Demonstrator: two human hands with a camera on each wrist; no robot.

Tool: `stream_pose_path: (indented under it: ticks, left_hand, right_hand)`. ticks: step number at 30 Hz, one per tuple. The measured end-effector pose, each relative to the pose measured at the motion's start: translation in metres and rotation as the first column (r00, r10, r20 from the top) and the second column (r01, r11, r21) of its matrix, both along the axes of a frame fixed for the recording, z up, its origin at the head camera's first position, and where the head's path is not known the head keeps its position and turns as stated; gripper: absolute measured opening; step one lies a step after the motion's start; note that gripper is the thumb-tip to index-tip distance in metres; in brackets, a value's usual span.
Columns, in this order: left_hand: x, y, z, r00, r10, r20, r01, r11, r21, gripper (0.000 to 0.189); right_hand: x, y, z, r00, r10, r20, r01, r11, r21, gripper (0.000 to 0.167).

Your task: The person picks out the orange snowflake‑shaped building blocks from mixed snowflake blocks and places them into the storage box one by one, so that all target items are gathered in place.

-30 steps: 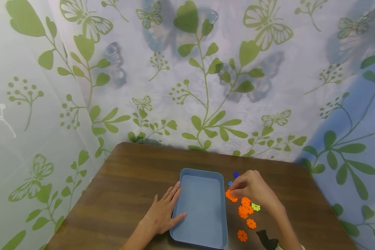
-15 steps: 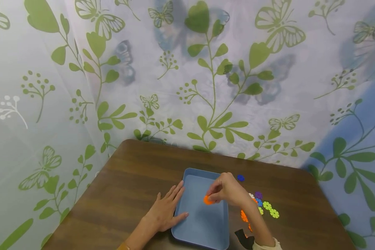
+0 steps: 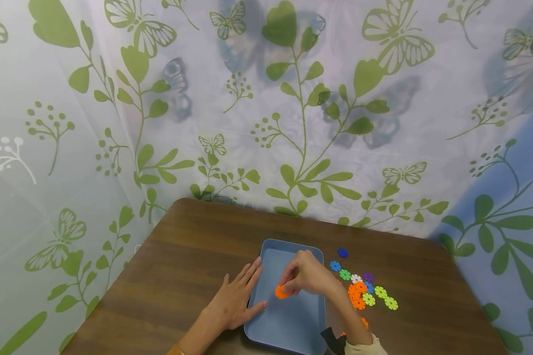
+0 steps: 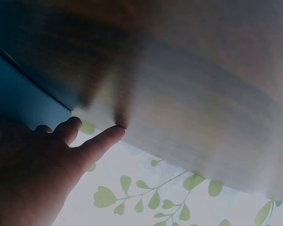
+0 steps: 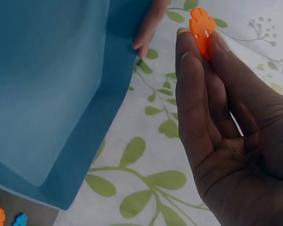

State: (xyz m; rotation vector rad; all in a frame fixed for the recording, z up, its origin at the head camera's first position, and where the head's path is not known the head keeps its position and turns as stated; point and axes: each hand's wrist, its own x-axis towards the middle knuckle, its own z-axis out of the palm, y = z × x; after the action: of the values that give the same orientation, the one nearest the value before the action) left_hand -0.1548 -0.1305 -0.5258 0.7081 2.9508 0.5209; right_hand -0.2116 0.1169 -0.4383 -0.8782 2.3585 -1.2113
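Observation:
Between thumb and fingertips, my right hand (image 3: 308,276) pinches an orange notched plastic disc (image 3: 282,292) over the blue-grey tray (image 3: 288,325). The right wrist view shows the same disc (image 5: 202,29) standing edge-up from the fingertips of that hand (image 5: 226,108). My left hand (image 3: 233,303) lies on the tray's left rim with its fingers spread, the thumb reaching over the inside. In the left wrist view, the fingers of the left hand (image 4: 37,165) are straight, near the tray's side (image 4: 23,89). The tray floor below the right hand is partly hidden.
Right of the tray lie several notched discs: orange ones (image 3: 356,296), a dark blue one (image 3: 342,253), a green one (image 3: 345,274) and yellow-green ones (image 3: 391,303). The brown table (image 3: 213,236) meets a leaf-patterned curtain (image 3: 231,113). A black strip (image 3: 333,340) is at the right wrist.
My right hand has moved left from the loose discs to above the tray, carrying an orange disc. The left hand stays at the tray's rim. The head view has shifted slightly.

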Motion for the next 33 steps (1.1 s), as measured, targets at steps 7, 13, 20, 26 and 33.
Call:
stream_pose_path:
  ticks: [7,13,20,26,33]
  left_hand:
    - [-0.001,-0.001,-0.003,1.0,-0.003,-0.002,0.003,1.0,0.005,0.089]
    - [-0.002,-0.002,-0.005,1.0,-0.015,-0.02,0.015,1.0,0.01,0.09]
    - [-0.004,-0.002,-0.009,0.998,-0.023,-0.052,0.023,1.0,-0.003,0.088]
    - [-0.004,-0.002,-0.008,0.997,-0.025,-0.068,0.025,1.0,-0.006,0.083]
    - [-0.002,-0.002,-0.008,0.998,-0.024,-0.064,0.024,1.0,0.004,0.079]
  right_hand:
    - [-0.004,-0.01,-0.011,0.999,0.033,0.023,-0.033,0.999,-0.008,0.01]
    - [-0.004,-0.021,-0.019,0.997,0.044,0.058,-0.046,0.999,0.028,0.012]
    - [-0.006,-0.026,-0.031,0.994,0.056,0.096,-0.06,0.998,0.034,0.014]
    - [-0.007,-0.029,-0.038,0.993,0.066,0.094,-0.07,0.997,0.044,0.016]
    - [-0.007,-0.031,-0.046,0.988,0.08,0.135,-0.087,0.995,0.045,0.016]
